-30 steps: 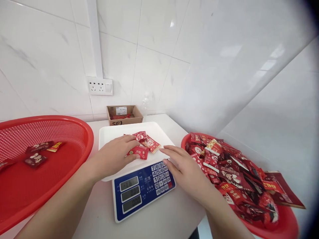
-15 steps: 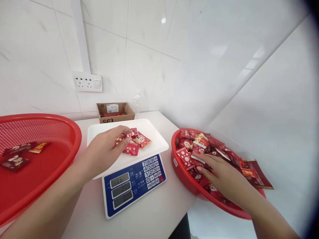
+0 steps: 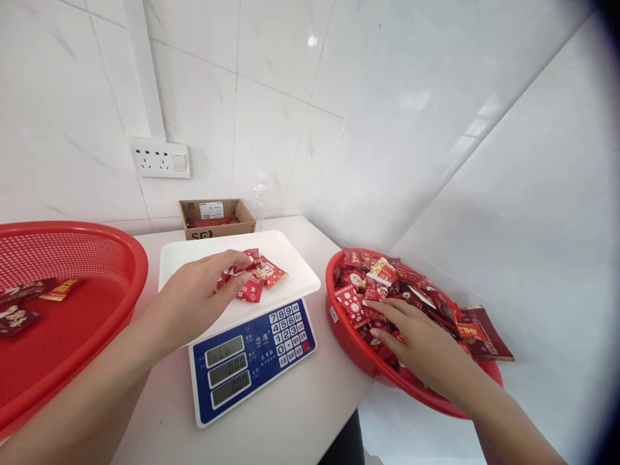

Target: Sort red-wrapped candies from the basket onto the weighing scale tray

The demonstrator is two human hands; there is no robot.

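A blue digital scale carries a white weighing tray with a few red candy packets on it. My left hand rests on the tray, thumb and fingers pinched on a red packet. My right hand lies flat, fingers stretched out, on the heap of red candy packets in the red basket at the right.
A large red mesh basket at the left holds a few dark packets. A small cardboard box stands against the tiled wall, below a wall socket. The white table ends near the right basket.
My right hand moved from beside the scale's keypad into the right basket. My left hand closed on packets on the tray. The view shifted so everything sits further left.
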